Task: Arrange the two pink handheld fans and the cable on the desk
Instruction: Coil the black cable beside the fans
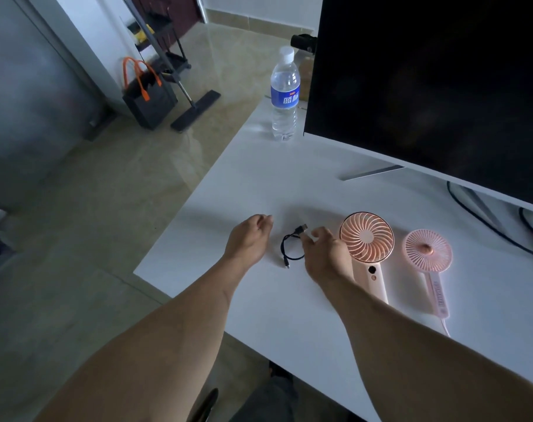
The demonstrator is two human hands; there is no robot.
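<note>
Two pink handheld fans lie flat on the white desk (259,184), heads away from me. The larger peach-pink fan (367,239) is on the left and the paler pink fan (428,250) on the right, side by side. A short black cable (289,246) lies looped left of the larger fan, its USB plug pointing up-right. My right hand (323,254) hovers over the cable's right side, fingertips at the cable near the plug; whether it pinches it is unclear. My left hand (250,239) hangs left of the cable, fingers loosely curled, holding nothing.
A large dark monitor (435,86) stands at the back right with its stand and black cords (487,226) behind the fans. A water bottle (285,95) stands at the desk's far left edge. The desk's left edge drops to the tiled floor.
</note>
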